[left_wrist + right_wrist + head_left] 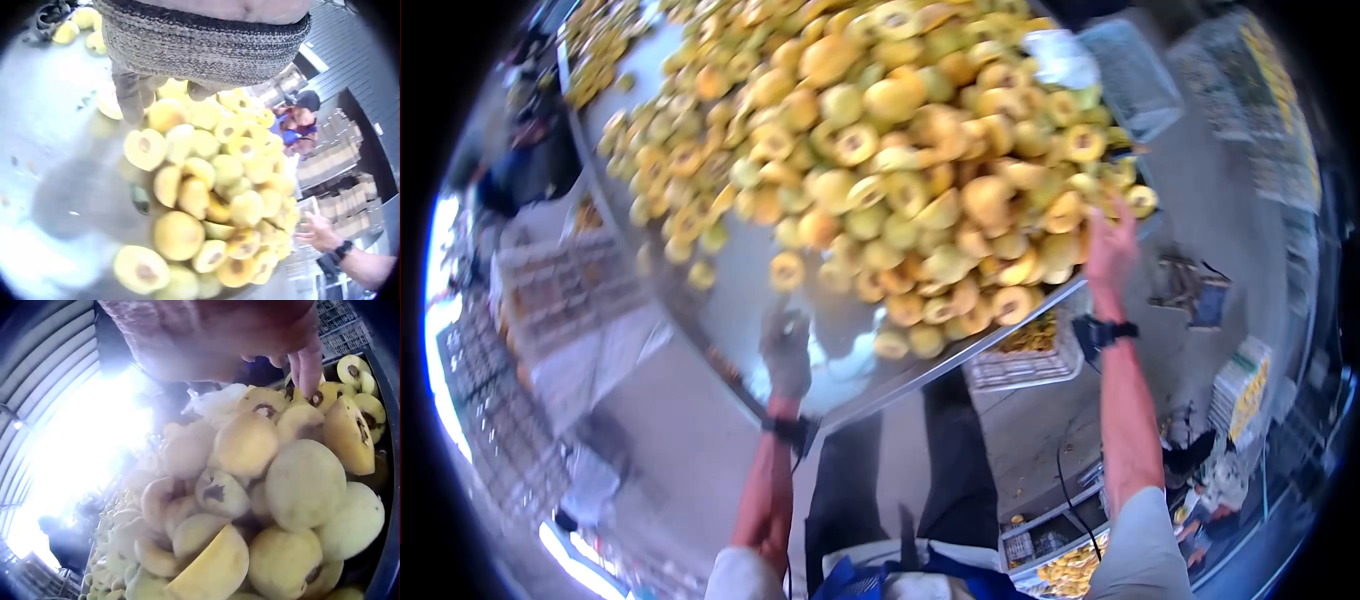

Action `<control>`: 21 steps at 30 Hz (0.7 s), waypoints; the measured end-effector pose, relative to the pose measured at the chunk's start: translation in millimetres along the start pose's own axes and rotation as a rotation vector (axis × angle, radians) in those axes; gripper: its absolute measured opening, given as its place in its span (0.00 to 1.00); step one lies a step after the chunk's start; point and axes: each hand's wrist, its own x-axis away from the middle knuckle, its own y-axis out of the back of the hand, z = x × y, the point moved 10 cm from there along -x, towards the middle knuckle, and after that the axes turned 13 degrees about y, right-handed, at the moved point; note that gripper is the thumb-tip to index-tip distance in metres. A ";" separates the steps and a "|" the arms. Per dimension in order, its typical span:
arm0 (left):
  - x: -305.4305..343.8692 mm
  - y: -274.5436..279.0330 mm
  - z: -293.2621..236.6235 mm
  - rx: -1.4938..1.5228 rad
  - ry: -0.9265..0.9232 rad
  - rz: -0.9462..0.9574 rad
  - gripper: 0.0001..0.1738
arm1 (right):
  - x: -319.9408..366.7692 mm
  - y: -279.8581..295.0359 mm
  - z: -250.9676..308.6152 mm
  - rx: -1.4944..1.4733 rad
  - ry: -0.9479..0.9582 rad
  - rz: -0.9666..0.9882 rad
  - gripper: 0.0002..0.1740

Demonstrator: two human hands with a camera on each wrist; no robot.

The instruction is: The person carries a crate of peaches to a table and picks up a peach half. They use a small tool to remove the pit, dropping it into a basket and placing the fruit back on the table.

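Halved yellow fruit (pixel 870 190) lies heaped on a metal table (pixel 740 270), many halves showing a brown hollow. My left hand (pixel 784 350), in a grey glove, is over the table's bare part near its front corner; in the left wrist view its gloved fingers (pixel 130 100) hang down beside fruit halves, holding nothing that shows. My bare right hand (pixel 1111 250) is at the heap's right edge. In the right wrist view the right hand's fingers (pixel 307 369) point down and touch fruit by the dark rim; whether they grip a piece is hidden.
A white crate (pixel 1030 372) with yellow pieces stands below the table's front edge. An empty-looking clear crate (pixel 1135 80) and a white bag (pixel 1062 58) are at the far right. Stacked crates (pixel 580 290) stand left, and a person (pixel 530 150) is beyond the left edge.
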 end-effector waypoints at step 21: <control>-74.8 -32.5 93.9 0.062 0.335 0.066 0.21 | 323.6 -231.1 120.8 0.123 0.218 0.895 0.16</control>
